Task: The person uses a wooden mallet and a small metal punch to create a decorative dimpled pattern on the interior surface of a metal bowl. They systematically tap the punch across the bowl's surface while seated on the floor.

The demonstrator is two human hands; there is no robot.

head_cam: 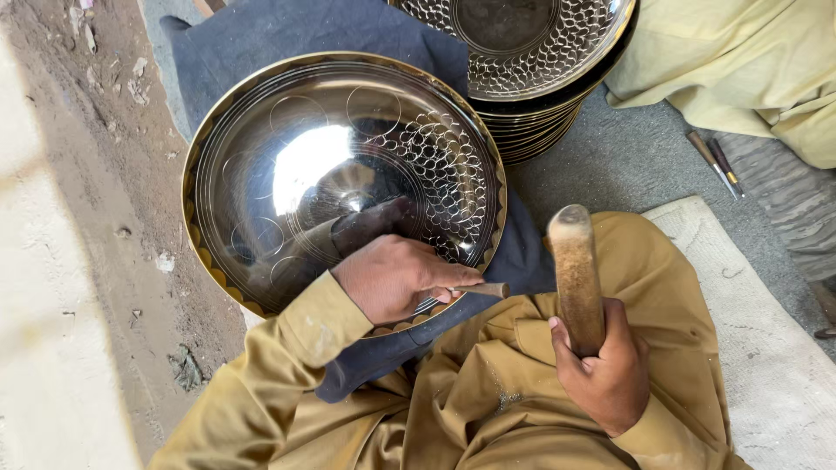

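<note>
One tray (344,174), perhaps ten stacked trays (531,113), two tools (716,164).

No packages, labels, signs, screens.

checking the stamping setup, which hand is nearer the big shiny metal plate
Left. The left hand rests on the metal plate at its near rim, pinching a small punch. The right hand is off it, over the lap, gripping a wooden mallet.

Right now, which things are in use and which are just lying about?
In use:
left hand pressing a small punch to the shiny tray
right hand gripping a wooden mallet

Lying about:
stacked trays
two tools on the floor
</note>
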